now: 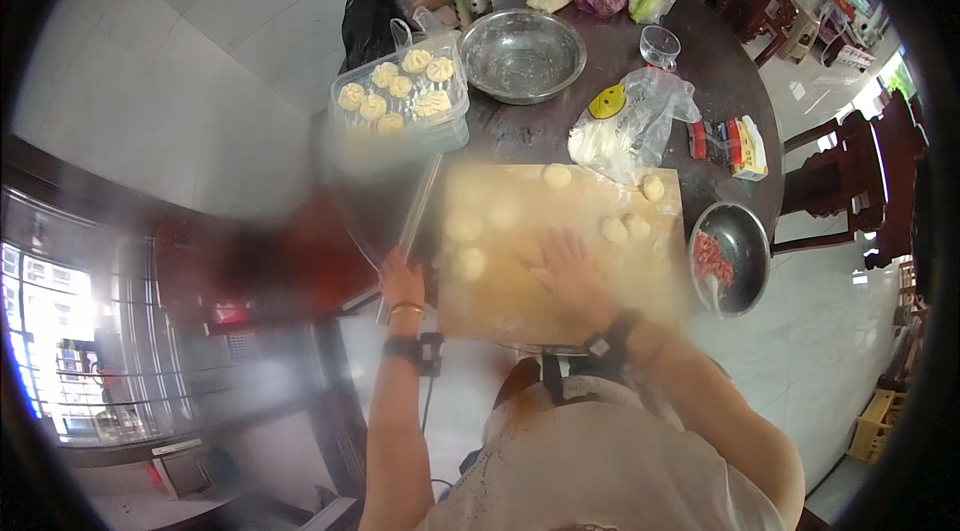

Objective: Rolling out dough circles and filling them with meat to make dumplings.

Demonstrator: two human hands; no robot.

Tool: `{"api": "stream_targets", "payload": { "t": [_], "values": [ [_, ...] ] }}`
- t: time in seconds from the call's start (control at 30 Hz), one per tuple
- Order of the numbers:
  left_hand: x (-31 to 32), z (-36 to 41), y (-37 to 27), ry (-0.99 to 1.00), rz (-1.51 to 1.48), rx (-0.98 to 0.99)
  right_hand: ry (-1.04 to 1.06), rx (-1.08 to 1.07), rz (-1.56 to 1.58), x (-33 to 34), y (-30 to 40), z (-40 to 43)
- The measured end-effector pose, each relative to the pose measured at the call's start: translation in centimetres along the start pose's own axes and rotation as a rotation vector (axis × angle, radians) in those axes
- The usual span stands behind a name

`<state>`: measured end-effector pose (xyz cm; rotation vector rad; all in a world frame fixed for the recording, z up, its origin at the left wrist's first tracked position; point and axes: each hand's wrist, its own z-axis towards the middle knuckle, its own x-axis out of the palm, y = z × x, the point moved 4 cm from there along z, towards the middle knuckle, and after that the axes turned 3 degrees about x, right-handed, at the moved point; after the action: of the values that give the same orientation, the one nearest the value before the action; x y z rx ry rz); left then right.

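My left hand (pixel 401 280) is closed around a long pale rod (pixel 421 205) beside the left edge of a floured wooden board (pixel 517 306). Blur hides the rod's exact kind. Palm down with its fingers spread, my right hand (pixel 571 272) lies on the middle of the board; whether anything is under the palm cannot be seen. Dough pieces lie around it: one at the top edge (pixel 556 175), one at the upper right (pixel 653 188), a pair (pixel 615 231) nearer the hand, and several blurred ones on the left, including a round piece (pixel 470 264).
Pleated buns (pixel 373 107) sit in a plastic box (pixel 456 127) at the upper left. Behind the board stand a steel basin (pixel 523 55) and a flour bag (pixel 630 122). A bowl (pixel 752 257) with minced meat (pixel 712 259) and a spoon is right of the board, near the table's edge.
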<state>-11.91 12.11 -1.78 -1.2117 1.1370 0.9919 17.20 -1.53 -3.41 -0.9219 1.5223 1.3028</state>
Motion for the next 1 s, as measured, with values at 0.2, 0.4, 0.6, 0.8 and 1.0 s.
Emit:
{"api": "stream_targets", "payload": {
  "t": [0.2,0.4,0.6,0.8,1.0],
  "values": [
    [0.7,2.9,4.2,-0.122,0.011,0.096,-0.012,-0.302,-0.055,-3.6,2.4,-3.5],
    [-2.7,0.0,2.5,-0.005,-0.046,0.037,0.03,-0.169,0.206,-3.7,-0.5,-4.5],
    [-3.8,-14.7,2.9,0.126,-0.336,0.236,-0.341,0.073,0.381,-10.5,-5.1,-5.4],
    [-0.1,-22.3,-5.2,0.334,-0.651,0.361,-0.278,-0.112,0.308,-9.3,-1.0,-1.2],
    [3.6,-22.2,-7.0,0.505,-0.74,0.225,0.023,-0.316,-0.051,-4.0,2.4,2.4]
  ]
}}
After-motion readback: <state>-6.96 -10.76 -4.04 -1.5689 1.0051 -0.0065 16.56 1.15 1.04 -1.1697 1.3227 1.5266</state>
